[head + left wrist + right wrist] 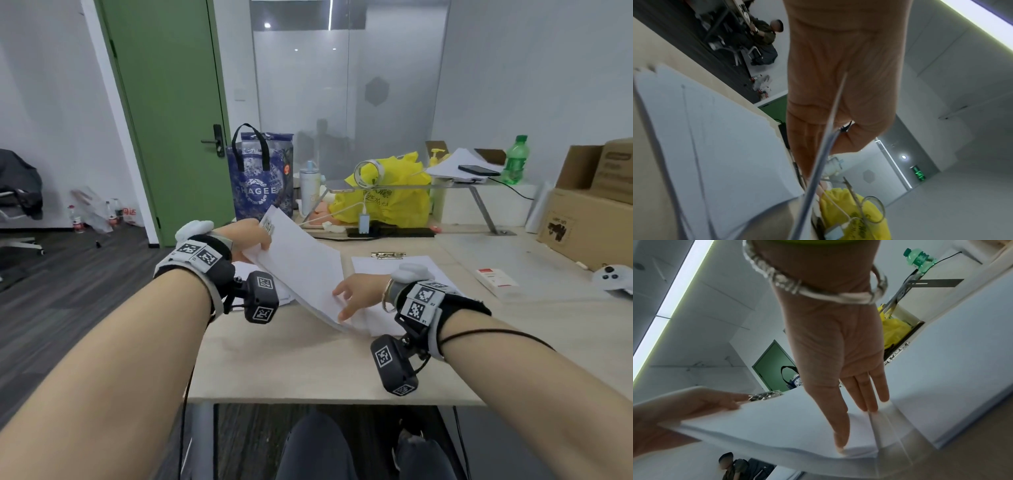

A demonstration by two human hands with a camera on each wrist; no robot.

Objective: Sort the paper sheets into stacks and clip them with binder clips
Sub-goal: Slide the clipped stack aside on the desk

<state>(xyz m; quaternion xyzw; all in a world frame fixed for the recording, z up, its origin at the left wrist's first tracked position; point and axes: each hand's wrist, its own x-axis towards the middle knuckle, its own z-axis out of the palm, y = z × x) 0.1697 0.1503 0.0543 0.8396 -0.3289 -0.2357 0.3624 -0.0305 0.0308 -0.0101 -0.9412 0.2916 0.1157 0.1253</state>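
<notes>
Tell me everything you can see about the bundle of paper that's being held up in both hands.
The paper bundle is a thin sheaf of plain white sheets, bowed and tilted, its far end raised above the desk. The left hand pinches that raised end, where something small and metallic shows, too blurred to identify. The right hand steadies the low near end with straight fingers, over more white sheets lying flat.

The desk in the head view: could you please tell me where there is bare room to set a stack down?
Free: the near desk edge before both hands, and the patch between the white box and cardboard carton. Crowded: the rear, around the yellow bag.
</notes>
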